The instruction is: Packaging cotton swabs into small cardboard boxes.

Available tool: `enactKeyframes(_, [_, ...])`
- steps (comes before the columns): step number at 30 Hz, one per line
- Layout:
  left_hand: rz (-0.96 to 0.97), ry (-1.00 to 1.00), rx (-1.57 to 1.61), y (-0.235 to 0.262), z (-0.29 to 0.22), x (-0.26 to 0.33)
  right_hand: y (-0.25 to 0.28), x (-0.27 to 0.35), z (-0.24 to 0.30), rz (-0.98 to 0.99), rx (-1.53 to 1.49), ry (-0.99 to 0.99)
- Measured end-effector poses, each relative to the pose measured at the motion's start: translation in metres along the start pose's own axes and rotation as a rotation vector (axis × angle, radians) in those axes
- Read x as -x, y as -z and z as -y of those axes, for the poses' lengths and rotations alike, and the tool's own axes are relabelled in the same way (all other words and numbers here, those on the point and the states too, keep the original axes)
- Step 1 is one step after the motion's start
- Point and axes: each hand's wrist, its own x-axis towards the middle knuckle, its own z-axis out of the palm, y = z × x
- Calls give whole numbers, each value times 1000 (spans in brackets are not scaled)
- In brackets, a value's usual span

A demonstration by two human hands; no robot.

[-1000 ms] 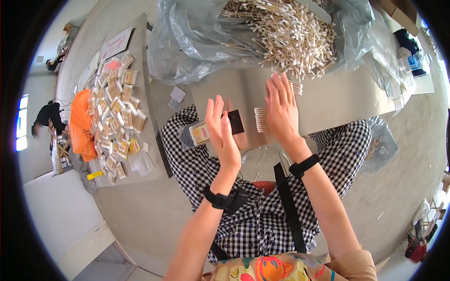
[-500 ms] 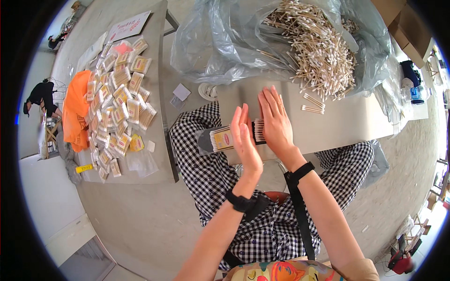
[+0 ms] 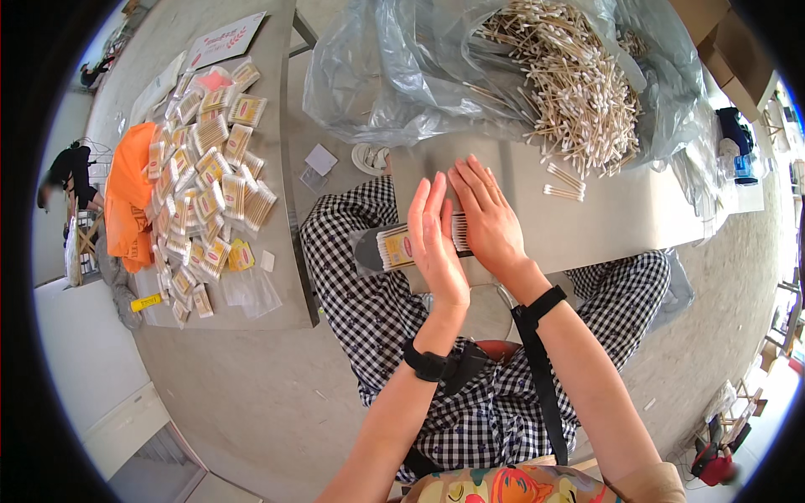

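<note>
My left hand stands on edge over the table's near edge, fingers stretched out and together. Close beside it, my right hand lies flat and slanted, its fingers straight. Both hands are open. In the narrow gap between them a row of cotton swabs shows its white tips, partly hidden by the palms. Left of my left hand, a pack of cotton swabs with a yellow label rests on a dark round-ended strip that reaches past the table edge over my checked trousers.
A big clear plastic bag spills a heap of loose cotton swabs at the far side. A few stray swabs lie right of my hands. The left table holds many packed swabs beside an orange bag. A cardboard box stands far right.
My right hand has shifted slightly left, and the fingers of my left hand have tipped a little left and up. The gap between the hands still shows swab tips.
</note>
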Motion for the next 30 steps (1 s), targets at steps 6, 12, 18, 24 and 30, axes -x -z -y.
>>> enactKeyframes(6, [26,48,3,14,32,-9,-1,-1,1,-37,-61,-14])
enactKeyframes(12, [42,-13,-46,24,38,-7,-5,-4,6,-72,17,-17])
enactKeyframes(18, [-52,-45,-99,5,11,-2,-3,-2,2,-35,144,-4])
enactKeyframes(24, [-70,-36,-94,1,20,3,-6,-4,7,-42,27,-17])
enactKeyframes(30, [-52,-261,-419,27,-15,-17,-5,-1,0,-33,157,-30])
